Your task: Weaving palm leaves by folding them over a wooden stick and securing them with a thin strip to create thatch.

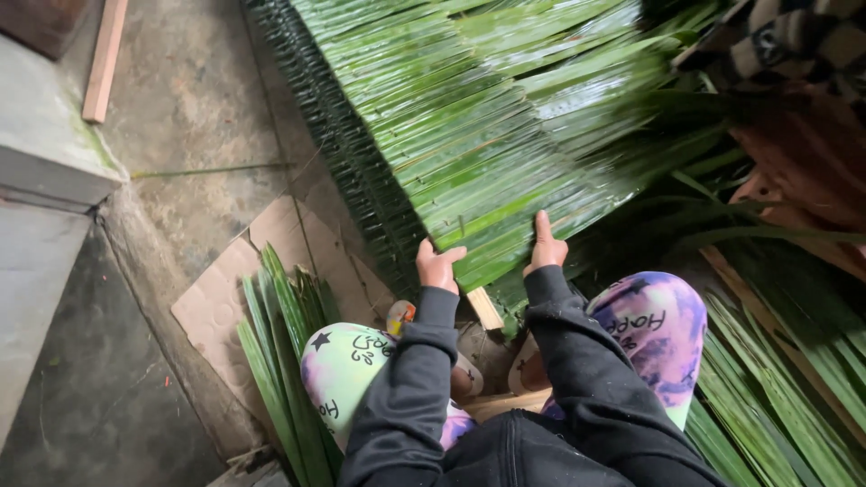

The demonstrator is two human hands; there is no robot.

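Observation:
A long panel of folded green palm leaves (487, 135) lies across the view, stitched in overlapping rows. My left hand (437, 265) grips the panel's near edge, fingers curled under the last leaves. My right hand (546, 245) holds the same edge a little to the right, with one finger pointing up along a leaf. Both arms wear dark sleeves. A pale wooden stick (484, 307) pokes out from under the panel between my hands.
A bundle of loose green leaf strips (280, 352) lies on flattened cardboard (216, 307) at my left knee. More leaf strips (785, 388) lie at the right. A concrete step (45, 153) and a wooden batten (104, 59) are at the far left.

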